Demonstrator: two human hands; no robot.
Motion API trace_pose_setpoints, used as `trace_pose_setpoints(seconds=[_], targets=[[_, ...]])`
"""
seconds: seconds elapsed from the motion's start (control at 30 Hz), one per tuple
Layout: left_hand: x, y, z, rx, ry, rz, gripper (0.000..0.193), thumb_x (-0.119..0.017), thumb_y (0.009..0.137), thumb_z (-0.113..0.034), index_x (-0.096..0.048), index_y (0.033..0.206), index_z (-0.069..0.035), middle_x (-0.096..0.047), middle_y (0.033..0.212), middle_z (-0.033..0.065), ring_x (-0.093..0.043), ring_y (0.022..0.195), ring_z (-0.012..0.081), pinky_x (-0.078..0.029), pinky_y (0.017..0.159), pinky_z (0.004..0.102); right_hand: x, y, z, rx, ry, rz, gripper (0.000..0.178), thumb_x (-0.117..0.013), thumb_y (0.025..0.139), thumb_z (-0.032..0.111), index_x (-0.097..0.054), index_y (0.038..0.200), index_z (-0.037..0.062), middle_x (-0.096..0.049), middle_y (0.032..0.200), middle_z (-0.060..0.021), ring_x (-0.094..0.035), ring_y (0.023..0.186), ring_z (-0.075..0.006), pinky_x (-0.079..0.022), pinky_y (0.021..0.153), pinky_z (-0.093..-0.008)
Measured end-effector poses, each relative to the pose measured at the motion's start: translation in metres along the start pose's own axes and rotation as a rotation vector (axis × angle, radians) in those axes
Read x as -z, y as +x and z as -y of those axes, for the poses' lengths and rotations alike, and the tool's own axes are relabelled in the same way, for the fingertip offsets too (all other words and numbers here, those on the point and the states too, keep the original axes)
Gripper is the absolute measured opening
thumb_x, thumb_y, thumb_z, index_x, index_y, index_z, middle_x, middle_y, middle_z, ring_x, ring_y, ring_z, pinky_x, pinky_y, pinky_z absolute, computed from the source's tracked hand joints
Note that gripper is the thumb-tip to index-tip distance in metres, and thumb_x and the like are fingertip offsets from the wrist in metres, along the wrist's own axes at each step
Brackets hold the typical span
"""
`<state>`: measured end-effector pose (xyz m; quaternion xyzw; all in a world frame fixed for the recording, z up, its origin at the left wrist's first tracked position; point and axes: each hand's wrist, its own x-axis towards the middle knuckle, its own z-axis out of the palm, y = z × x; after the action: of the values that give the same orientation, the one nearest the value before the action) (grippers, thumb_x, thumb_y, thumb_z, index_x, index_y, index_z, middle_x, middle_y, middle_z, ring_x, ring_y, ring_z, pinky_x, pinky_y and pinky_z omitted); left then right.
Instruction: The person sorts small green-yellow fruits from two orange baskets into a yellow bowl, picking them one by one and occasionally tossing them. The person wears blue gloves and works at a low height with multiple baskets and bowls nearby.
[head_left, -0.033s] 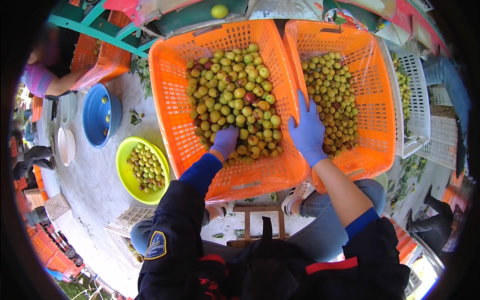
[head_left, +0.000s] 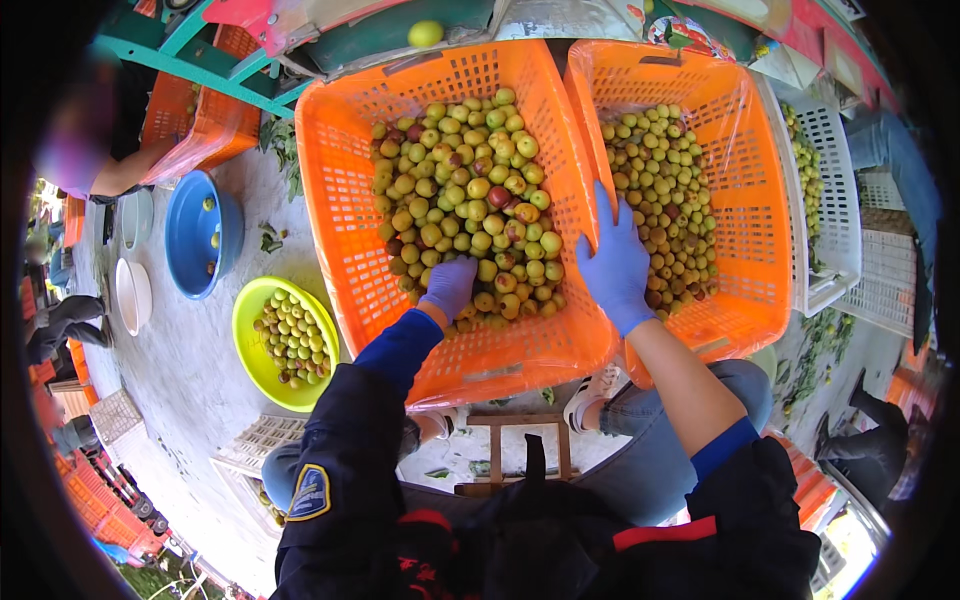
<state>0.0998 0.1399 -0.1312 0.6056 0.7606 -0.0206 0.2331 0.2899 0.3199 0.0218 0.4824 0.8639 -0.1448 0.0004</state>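
Observation:
My left hand (head_left: 451, 284), in a purple glove, is down among the greenish-brown jujubes (head_left: 470, 200) in the left orange crate (head_left: 345, 190). Its fingers curl inward against the fruit; their tips and anything in them are hidden. On the adjoining rims of that crate and the right orange crate (head_left: 750, 230) rests my gloved right hand (head_left: 615, 265). Its fingers are stretched out, with the thumb apart, and it holds nothing. More jujubes (head_left: 655, 190) fill the bottom of the right crate. Clear plastic lines both crates.
At left on the floor stand a yellow-green basin (head_left: 245, 340) of jujubes, a blue basin (head_left: 180, 235) and a white basin (head_left: 132, 296). A white crate (head_left: 845, 200) adjoins on the right. Green metal framing (head_left: 190, 60) lies beyond the crates. Another person's arm (head_left: 130, 170) reaches in at far left.
My hands stay in nearly the same places. The other person at far left has shifted slightly and is blurred.

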Motion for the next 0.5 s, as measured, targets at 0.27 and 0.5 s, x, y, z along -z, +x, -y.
trace_pose_setpoints(seconds=[0.27, 0.5], targets=[[0.113, 0.107, 0.03, -0.104, 0.02, -0.271, 0.02, -0.054, 0.083, -0.007, -0.064, 0.1, -0.009, -0.066, 0.094, 0.0123, -0.066, 0.08, 0.0293, -0.052, 0.065, 0.0418, -0.002, 0.002, -0.004, 0.017, 0.005, 0.018, 0.073, -0.06, 0.084, 0.024, -0.026, 0.148, 0.0177, -0.041, 0.135, -0.0196, -0.057, 0.104, -0.034, -0.055, 0.074, -0.0402], [0.106, 0.2, 0.023, -0.082, 0.197, -0.23, 0.034, -0.05, 0.09, -0.008, -0.06, 0.122, -0.015, -0.066, 0.106, 0.0073, -0.065, 0.095, 0.0278, -0.053, 0.075, 0.0368, 0.002, 0.003, 0.0, 0.024, -0.011, 0.03, 0.074, -0.06, 0.083, 0.024, -0.024, 0.148, 0.018, -0.04, 0.135, -0.019, -0.056, 0.108, -0.0338, -0.055, 0.074, -0.039]])
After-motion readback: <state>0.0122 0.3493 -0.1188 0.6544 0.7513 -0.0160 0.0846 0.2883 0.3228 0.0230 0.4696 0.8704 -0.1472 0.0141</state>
